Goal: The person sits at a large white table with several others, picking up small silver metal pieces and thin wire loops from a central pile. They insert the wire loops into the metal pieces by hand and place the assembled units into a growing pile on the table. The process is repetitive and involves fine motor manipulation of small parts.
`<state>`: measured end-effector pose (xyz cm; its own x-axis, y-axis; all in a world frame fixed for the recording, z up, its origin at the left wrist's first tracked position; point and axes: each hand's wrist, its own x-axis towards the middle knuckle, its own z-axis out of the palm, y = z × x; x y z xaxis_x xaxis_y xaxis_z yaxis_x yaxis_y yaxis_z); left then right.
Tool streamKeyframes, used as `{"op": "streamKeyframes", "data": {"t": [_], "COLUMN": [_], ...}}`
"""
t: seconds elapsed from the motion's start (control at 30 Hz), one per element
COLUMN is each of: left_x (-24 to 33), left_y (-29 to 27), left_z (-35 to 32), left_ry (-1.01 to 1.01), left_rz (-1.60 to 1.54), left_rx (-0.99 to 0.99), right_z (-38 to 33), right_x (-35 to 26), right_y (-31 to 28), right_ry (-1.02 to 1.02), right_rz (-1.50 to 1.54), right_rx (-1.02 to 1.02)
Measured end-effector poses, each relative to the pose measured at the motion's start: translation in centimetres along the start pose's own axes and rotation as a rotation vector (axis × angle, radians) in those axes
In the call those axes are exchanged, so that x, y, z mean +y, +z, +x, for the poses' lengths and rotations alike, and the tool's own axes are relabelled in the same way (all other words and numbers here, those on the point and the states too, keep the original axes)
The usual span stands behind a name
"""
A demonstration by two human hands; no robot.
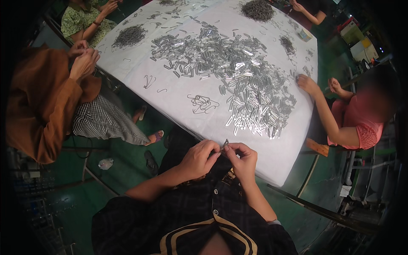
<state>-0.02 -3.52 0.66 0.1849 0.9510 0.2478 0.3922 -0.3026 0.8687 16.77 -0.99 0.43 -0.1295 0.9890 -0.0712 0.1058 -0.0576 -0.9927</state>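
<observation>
On the left, a person in a brown top (38, 106) holds both hands up close together. Near the middle, the left hand (199, 159) is curled, its fingertips pinching a small metal piece (225, 143). The right hand (243, 159) pinches the same piece from the other side. The piece sits just off the near edge of the white table (178, 91). A big pile of shiny metal clips (238, 80) lies farther back. On the right, a person in pink (361, 123) touches the table edge.
</observation>
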Motion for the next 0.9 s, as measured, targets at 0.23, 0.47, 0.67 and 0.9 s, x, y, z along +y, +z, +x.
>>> {"op": "streamKeyframes", "data": {"t": [0.23,0.47,0.67,0.9], "left_x": [-0.3,-2.5,-8.2,-8.4], "left_y": [0.0,-2.9,-3.8,-3.1], "left_z": [0.0,2.2,5.6,7.3], "left_ry": [0.031,0.052,0.079,0.143], "left_rz": [0.065,0.035,0.800,1.057], "left_rx": [-0.001,-0.072,0.070,-0.102], "right_z": [-0.4,-0.9,-1.4,-1.8], "right_x": [-0.7,-0.6,-0.3,0.5], "right_y": [0.3,0.0,0.0,0.0], "right_ry": [-0.051,-0.234,-0.293,-0.296], "right_rz": [-0.124,-0.256,-0.284,-0.298], "right_rx": [0.017,-0.007,-0.037,-0.035]}}
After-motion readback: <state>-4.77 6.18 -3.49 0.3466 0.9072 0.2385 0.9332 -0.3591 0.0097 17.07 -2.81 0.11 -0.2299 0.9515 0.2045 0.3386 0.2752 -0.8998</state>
